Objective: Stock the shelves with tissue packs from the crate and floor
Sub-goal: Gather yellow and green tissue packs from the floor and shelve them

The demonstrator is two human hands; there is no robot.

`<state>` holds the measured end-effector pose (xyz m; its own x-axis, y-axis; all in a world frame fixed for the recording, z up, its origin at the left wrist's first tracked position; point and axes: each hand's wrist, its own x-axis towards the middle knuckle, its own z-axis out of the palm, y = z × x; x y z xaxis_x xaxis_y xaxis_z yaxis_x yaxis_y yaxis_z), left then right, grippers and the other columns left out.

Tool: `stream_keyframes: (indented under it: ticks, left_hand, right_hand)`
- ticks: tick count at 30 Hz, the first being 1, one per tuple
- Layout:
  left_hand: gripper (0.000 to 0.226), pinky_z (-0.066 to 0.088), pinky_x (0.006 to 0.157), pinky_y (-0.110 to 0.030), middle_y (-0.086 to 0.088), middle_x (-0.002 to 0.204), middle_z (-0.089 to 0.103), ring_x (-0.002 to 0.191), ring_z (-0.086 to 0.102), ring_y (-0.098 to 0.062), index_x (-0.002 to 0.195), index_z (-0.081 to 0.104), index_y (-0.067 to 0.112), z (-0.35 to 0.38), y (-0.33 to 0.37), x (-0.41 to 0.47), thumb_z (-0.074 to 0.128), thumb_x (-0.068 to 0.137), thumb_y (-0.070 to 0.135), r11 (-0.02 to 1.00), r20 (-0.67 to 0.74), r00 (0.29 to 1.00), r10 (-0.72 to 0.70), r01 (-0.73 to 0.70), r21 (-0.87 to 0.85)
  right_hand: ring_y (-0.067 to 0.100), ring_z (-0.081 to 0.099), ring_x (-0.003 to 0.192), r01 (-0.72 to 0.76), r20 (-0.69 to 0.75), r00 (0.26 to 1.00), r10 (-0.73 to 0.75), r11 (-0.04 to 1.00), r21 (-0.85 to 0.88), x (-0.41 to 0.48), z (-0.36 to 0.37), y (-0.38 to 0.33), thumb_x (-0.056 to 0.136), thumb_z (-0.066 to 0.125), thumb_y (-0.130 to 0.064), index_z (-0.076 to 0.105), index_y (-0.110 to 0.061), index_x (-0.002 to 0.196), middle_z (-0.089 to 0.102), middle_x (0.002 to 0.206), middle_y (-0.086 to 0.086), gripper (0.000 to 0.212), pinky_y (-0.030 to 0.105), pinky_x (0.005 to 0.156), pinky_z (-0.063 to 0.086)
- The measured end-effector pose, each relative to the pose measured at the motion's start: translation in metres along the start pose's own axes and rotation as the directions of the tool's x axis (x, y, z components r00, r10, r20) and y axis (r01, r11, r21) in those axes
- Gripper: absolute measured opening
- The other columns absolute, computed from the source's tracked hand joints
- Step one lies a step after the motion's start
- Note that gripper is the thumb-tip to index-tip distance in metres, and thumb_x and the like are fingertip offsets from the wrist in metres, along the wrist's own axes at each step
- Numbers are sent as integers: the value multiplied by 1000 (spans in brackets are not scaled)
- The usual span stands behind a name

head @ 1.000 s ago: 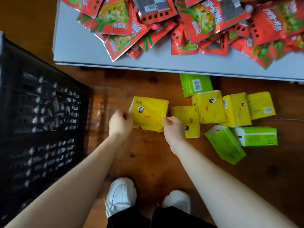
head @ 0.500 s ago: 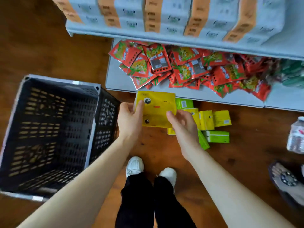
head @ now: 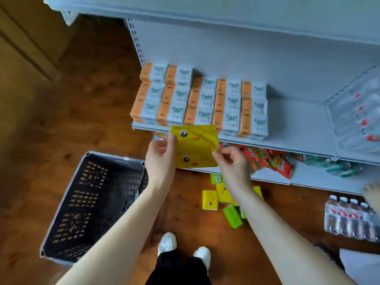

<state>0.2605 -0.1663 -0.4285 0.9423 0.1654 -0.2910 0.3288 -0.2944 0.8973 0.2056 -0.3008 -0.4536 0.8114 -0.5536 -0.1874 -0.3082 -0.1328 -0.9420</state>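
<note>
Nearest: white shoes (head: 167, 242) on the wood floor, with the black crate (head: 86, 202) to their left showing no packs. Loose yellow and green packs (head: 209, 200) remain on the floor. The left hand (head: 159, 161) and right hand (head: 232, 163) each pinch a side edge of the yellow tissue pack (head: 195, 147). A second ago it was down at the floor pile; now it is raised to the front lip of the shelf (head: 296, 122). Pickup looks done and placing is likely next, beside the white-and-orange packs (head: 203, 103).
</note>
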Motion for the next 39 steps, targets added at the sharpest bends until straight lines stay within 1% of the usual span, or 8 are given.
stream_keyframes:
  ticks: [7, 13, 17, 22, 30, 33, 35, 39]
  left_hand:
    - [11, 41, 64, -21, 9, 74, 51, 69, 49, -4, 87, 51, 10, -21, 89, -21, 57, 89, 20, 992, -76, 995, 71, -78, -96]
    - [17, 36, 54, -11, 6, 70, 49, 62, 44, -3, 75, 49, 16, -38, 149, -27, 55, 91, 16, 966, -128, 966, 224, -237, -104]
    - [11, 35, 53, -16, 3, 68, 48, 61, 43, -9, 81, 50, 11, -49, 180, -17, 54, 91, 15, 957, -163, 958, 236, -258, -135]
    - [17, 40, 58, -24, 1, 70, 54, 67, 51, -14, 74, 49, 19, -63, 212, 4, 55, 91, 20, 953, -173, 961, 217, -247, -174]
    - [24, 36, 70, -25, -3, 92, 56, 89, 54, -19, 104, 54, 6, -76, 255, 80, 54, 92, 26, 941, -109, 951, 289, -303, -151]
    - [25, 35, 58, -20, -10, 87, 58, 84, 57, -23, 101, 54, 2, -86, 280, 128, 52, 93, 26, 923, -117, 929, 350, -364, -128]
    - [17, 35, 55, -15, 2, 79, 53, 74, 51, -13, 99, 52, 8, -96, 299, 157, 51, 94, 24, 916, -137, 919, 369, -385, -115]
    - [14, 41, 53, -16, 7, 81, 51, 74, 49, -8, 99, 51, 11, -117, 323, 209, 51, 94, 24, 902, -165, 902, 399, -419, -106]
  right_hand:
    - [7, 47, 57, 8, 49, 999, -14, 992, 127, -6, -32, -96, 88, 62, -21, 52, -14, 67, 48, 61, 0, 23, 12, 47, 33]
    - [18, 47, 71, 34, 57, 997, -43, 988, 153, -4, -42, -158, 89, 57, -13, 51, -14, 66, 49, 68, 5, 24, 28, 67, 37]
    - [21, 50, 73, 49, 46, 997, -58, 984, 173, 7, -41, -197, 87, 58, -13, 55, -11, 69, 52, 69, 4, 19, 32, 71, 41]
    - [19, 46, 67, 111, 84, 989, -122, 987, 120, 24, -29, -236, 89, 56, -16, 59, 0, 78, 53, 69, 8, 20, 27, 57, 34]
    - [23, 51, 73, 145, 17, 989, -146, 987, 67, 92, 21, -294, 89, 56, -19, 59, -3, 82, 56, 74, 10, 18, 31, 68, 41]
    - [23, 53, 75, 167, -15, 986, -167, 984, 61, 127, 53, -322, 89, 57, -22, 58, -7, 81, 56, 74, 7, 17, 33, 71, 45]
    - [24, 54, 77, 198, -45, 980, -196, 978, 60, 148, 76, -343, 89, 58, -22, 60, -8, 82, 57, 77, 8, 16, 35, 73, 48]
    - [19, 48, 67, 265, -46, 964, -263, 964, 32, 175, 115, -379, 90, 56, -24, 59, -7, 81, 55, 73, 6, 19, 27, 57, 35]
